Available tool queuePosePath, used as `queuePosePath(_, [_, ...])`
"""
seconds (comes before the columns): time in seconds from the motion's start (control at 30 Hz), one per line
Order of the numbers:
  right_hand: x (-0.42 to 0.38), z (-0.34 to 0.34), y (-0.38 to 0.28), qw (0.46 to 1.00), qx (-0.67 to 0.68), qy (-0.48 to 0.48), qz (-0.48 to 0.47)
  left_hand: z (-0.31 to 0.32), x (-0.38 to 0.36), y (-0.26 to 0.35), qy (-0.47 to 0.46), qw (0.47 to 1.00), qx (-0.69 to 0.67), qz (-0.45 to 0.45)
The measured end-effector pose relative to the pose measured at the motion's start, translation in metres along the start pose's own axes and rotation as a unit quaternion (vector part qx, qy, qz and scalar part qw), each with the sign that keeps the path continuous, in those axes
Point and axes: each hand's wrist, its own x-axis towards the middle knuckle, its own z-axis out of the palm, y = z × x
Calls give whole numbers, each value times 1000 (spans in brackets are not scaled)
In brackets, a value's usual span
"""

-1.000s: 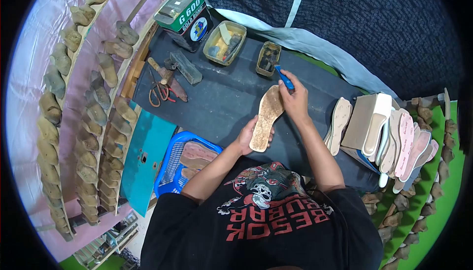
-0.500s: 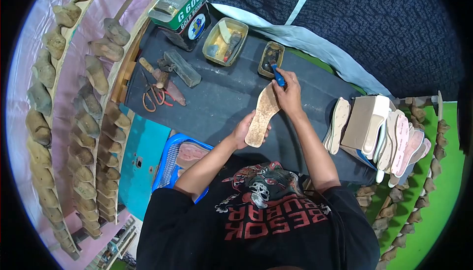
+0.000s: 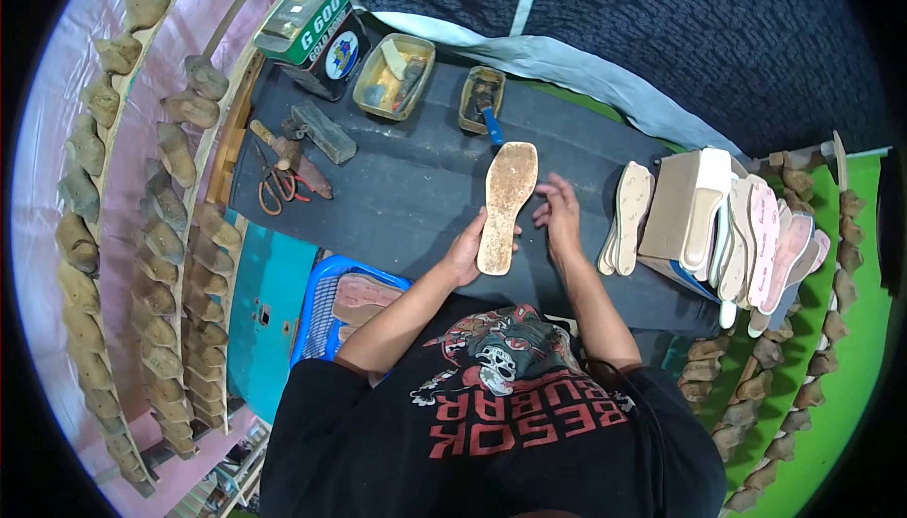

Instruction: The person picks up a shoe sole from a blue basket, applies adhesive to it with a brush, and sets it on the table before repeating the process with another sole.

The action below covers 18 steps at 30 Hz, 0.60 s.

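My left hand (image 3: 466,251) grips the near end of a tan shoe insole (image 3: 505,198) that lies lengthwise on the dark work mat (image 3: 397,197). My right hand (image 3: 559,211) hovers just right of the insole, fingers apart, holding nothing. A blue-handled brush (image 3: 489,121) rests with its head in a small rectangular glue tin (image 3: 480,99) beyond the insole's far tip.
A green G 600 glue can (image 3: 312,31) and a yellowish tray (image 3: 393,76) stand at the back. Scissors (image 3: 274,182) and a hammer (image 3: 274,145) lie left. Stacked insoles (image 3: 628,217) and soles (image 3: 746,234) stand right. A blue basket (image 3: 340,305) sits near left; shoe lasts (image 3: 161,197) fill racks.
My right hand has put the blue-handled brush into the small tin and drawn back beside the insole. The insole now lies straighter on the mat.
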Motion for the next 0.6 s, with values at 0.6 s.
queuePosePath(0.6, [-78,-92,12,974,124,-184,39,100,-6,-94,63,985,-32,159])
